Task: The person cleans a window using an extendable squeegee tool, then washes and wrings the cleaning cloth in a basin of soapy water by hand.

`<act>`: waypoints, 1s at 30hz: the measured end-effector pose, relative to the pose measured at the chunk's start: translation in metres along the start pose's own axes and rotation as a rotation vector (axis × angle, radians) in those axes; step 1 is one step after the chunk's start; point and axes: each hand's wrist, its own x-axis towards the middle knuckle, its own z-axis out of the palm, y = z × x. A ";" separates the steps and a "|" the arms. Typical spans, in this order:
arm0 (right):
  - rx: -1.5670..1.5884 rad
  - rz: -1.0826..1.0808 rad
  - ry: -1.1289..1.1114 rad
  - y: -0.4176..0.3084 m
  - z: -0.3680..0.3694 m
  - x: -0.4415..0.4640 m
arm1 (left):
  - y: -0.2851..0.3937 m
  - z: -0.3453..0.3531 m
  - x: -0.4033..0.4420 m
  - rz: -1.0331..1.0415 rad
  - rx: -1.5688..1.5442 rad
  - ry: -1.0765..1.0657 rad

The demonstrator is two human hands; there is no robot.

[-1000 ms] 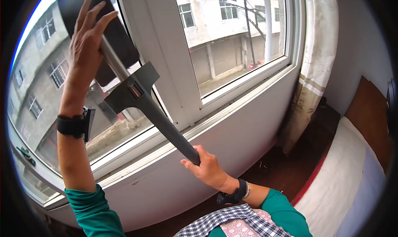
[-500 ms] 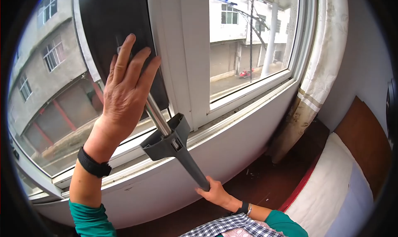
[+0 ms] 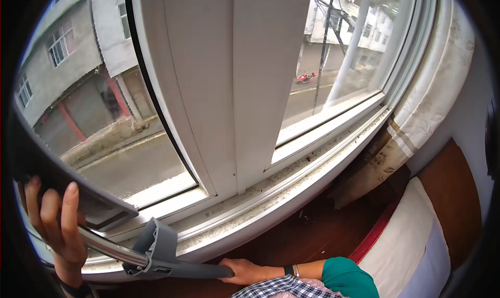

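A flat mop slants across the lower left, made up of a dark flat head (image 3: pixel 99 204), a shiny metal pole (image 3: pixel 117 250) and a grey plastic handle (image 3: pixel 195 270) with a wide trough-like bracket (image 3: pixel 159 240). My left hand (image 3: pixel 62 230) holds it at the head, fingers bent up against the dark plate; the thumb is hard to make out. Around the end of the grey handle my right hand (image 3: pixel 242 271) is closed. The head lies in front of the lower left window pane (image 3: pixel 140 157).
A white window frame (image 3: pixel 203 79) rises ahead, above a dirty sill track (image 3: pixel 291 183). To the right hangs a patterned curtain (image 3: pixel 432 100). White bedding (image 3: pixel 401 235) and a brown board (image 3: pixel 453 194) stand at the lower right, beside a dark red floor (image 3: pixel 312 230).
The mop head has swung down and left, from upright against the window to low at the left edge. My left hand moved with it. My right hand stays on the handle, and the view has shifted.
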 end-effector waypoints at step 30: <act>-0.164 0.006 -0.196 -0.114 0.061 0.012 | -0.081 -0.015 -0.162 -0.271 -0.127 0.075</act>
